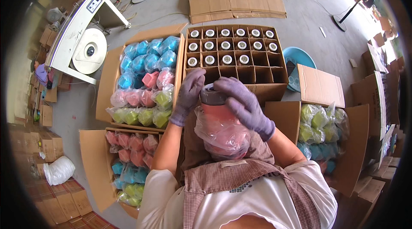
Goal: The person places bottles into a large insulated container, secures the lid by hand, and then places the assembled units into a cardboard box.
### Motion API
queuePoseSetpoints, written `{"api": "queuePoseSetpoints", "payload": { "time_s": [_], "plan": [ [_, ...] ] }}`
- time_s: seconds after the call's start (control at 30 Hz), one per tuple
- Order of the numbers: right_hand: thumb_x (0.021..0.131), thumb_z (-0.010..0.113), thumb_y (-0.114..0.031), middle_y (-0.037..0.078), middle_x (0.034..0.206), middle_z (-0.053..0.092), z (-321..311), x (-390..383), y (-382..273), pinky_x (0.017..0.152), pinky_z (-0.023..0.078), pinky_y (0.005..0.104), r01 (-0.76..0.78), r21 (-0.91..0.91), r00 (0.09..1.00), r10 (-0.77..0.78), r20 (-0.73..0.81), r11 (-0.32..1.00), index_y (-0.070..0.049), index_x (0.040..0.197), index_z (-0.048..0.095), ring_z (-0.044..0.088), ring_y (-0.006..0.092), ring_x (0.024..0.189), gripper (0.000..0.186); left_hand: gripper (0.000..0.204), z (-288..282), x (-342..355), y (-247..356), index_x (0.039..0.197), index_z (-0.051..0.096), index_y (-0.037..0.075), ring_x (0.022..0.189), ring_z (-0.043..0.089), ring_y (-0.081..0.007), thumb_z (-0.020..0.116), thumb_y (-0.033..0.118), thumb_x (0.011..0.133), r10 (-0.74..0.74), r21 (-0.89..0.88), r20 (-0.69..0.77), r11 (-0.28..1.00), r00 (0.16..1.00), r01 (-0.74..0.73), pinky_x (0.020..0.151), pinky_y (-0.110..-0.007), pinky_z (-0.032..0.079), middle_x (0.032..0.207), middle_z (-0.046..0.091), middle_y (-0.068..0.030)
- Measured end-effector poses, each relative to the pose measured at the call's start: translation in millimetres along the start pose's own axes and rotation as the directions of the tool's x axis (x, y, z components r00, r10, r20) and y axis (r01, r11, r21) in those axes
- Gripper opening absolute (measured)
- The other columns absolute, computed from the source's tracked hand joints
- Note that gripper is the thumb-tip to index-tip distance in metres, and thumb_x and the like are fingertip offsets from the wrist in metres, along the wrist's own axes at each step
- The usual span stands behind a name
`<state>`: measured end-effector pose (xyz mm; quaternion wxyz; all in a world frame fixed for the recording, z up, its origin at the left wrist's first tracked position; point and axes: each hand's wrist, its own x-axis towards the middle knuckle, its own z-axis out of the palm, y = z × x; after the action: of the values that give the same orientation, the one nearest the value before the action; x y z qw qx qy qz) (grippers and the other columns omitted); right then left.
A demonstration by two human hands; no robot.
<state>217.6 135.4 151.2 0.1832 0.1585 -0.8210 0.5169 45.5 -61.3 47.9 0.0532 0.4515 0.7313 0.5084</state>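
Note:
A pink tumbler [219,116] with a dark grey lid [211,96] stands roughly upright over my lap. Its clear plastic bag [223,136] is bunched around the body and leaves the top bare. My right hand [245,104], in a greyish-purple glove, curls over the lid from the right, fingers across its top and thumb along its side. Gloved alike, my left hand [189,94] is at the lid's left edge with its fingers stretched upward; whether it touches the lid I cannot tell.
Ahead sits a divided carton [266,88] with several white-capped bottles in its cells. Cartons with bagged blue, pink and green items stand at left [110,78], lower left [95,164] and right [354,143]. A blue basin [305,57] is behind, beside a white machine [71,36] further left.

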Motion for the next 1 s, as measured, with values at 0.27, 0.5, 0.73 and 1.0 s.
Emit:
{"api": "queuePoseSetpoints", "payload": {
  "time_s": [0.27,0.5,0.73,1.0],
  "plan": [
    [0.103,0.051,-0.024,0.023,0.141,0.055,1.7,6.6,-21.8,0.117,0.035,0.0421,0.065,-0.265,0.996,-0.046,0.076,0.962,0.001,0.142,0.052,0.048,0.0347,0.138,0.046,0.053,-0.4,14.0,40.0,0.142,0.053,-0.001,0.134,0.052,-0.029,0.047,0.039,0.108,-0.28,-0.366,0.069,0.886,0.958,0.285,0.115,-0.038,0.038,0.141,0.057,-0.0186],
    [0.112,0.038,-0.035,0.015,0.142,0.057,23.3,-12.4,73.8,0.112,0.04,0.0329,-0.371,0.752,0.843,0.538,0.026,0.545,0.003,0.146,0.047,0.052,0.0198,0.132,0.051,0.064,21.4,16.6,108.0,0.143,0.051,-0.001,0.137,0.049,-0.0299,0.041,0.051,0.108,-0.075,-0.044,-0.057,0.996,0.996,0.073,0.114,-0.038,0.039,0.143,0.055,-0.0189],
    [0.098,0.056,-0.036,0.024,0.136,0.057,-3.3,10.0,1.8,0.111,0.04,0.049,0.057,-0.042,0.997,-0.059,-0.04,0.997,0.003,0.139,0.053,0.054,0.0426,0.126,0.056,0.041,-4.8,29.5,40.4,0.13,0.063,-0.002,0.12,0.06,-0.0191,0.051,0.031,0.108,-0.27,-0.226,-0.077,0.942,0.96,0.247,0.105,-0.031,0.046,0.127,0.066,-0.0106],
    [0.098,0.053,-0.056,0.022,0.143,0.053,12.1,9.2,-5.2,0.116,0.034,0.053,0.006,-0.319,1.0,-0.015,-0.027,0.948,-0.001,0.142,0.052,0.048,0.0368,0.137,0.071,0.056,7.1,25.2,64.3,0.143,0.052,-0.002,0.132,0.054,-0.0238,0.049,0.042,0.108,-0.387,-0.757,0.252,0.491,0.887,0.43,0.114,-0.037,0.038,0.14,0.059,-0.0179]
  ]
}}
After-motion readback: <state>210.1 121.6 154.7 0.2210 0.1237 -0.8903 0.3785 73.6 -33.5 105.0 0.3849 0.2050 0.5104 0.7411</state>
